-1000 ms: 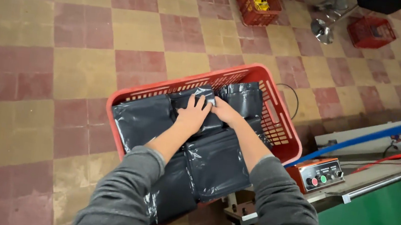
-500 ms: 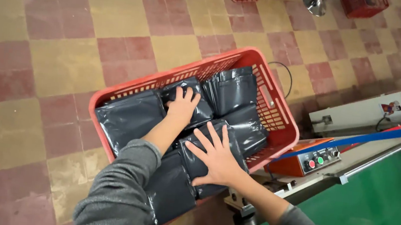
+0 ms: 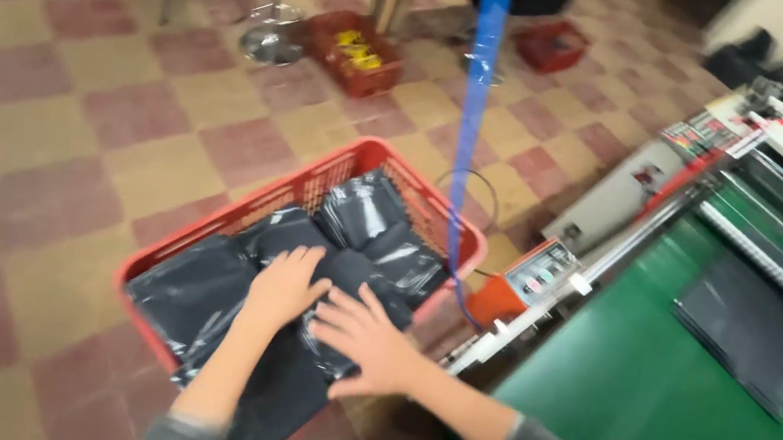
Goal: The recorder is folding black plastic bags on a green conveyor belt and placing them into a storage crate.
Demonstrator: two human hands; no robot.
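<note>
step: I'm pressing down a stack of black plastic bags (image 3: 301, 328) inside the red crate (image 3: 388, 166); looks like the settling/flattening stage, with the bags already in.
left hand (image 3: 284, 286): mine, open and flat, palm down on the top bag, fingers spread toward the far side; gripping nothing.
right hand (image 3: 368, 340): mine, open too, fingers splayed, resting on the near-right part of the stack just beside my left; no grasp.
next move: my guess is even pressure with both palms to keep the slick stack from sliding; the near end hangs over the crate's front edge and likely needs tucking in.
bags: glossy black, crinkled, several overlapping piles filling the crate.
bags location: in the crate on the checkered tile floor (image 3: 56, 143), just left of the green-topped machine table (image 3: 646, 397).
nearby: blue strap (image 3: 477, 92) hanging down past the crate's far corner; flat black sheets (image 3: 743, 329) lying on the green top, well apart from my hands.
</note>
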